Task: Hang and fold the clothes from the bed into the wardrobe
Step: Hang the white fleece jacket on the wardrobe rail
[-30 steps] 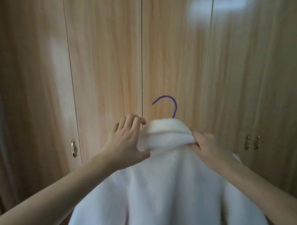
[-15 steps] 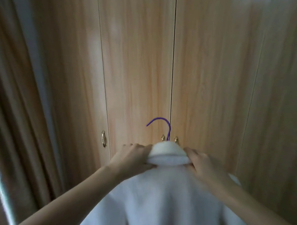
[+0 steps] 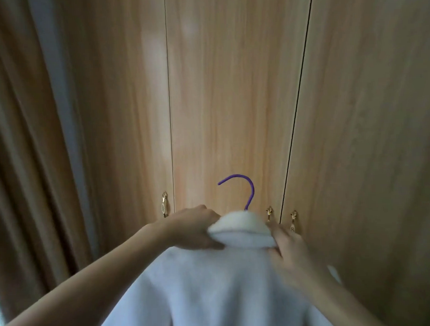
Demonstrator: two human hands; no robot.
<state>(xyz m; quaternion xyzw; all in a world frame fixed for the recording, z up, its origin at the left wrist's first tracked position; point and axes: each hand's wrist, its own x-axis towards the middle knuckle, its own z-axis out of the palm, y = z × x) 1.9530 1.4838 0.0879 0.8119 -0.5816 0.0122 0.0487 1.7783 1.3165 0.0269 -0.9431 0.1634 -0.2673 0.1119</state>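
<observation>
Your left hand (image 3: 194, 227) is clamped on the left side of the collar of a white fleece jacket (image 3: 214, 291), fingers curled round the folded fabric just below the centre of the frame. Your right hand (image 3: 290, 248) rests against the right side of the same collar; it is blurred, so you cannot tell from here whether its fingers are closed on the fabric or only pressed to it. The jacket hangs down from the collar and fills the lower middle of the frame, its back toward you. A purple hanger hook (image 3: 246, 189) rises out of the collar, curving over to the left, free of any rail. Behind it stand the closed wardrobe doors (image 3: 231, 100) in light wood grain, filling the centre and right. Small brass handles (image 3: 269, 213) sit just beside the collar on its right, and another shows to the left of your left hand. A brown curtain (image 3: 19, 159) hangs down the left edge of the frame.
</observation>
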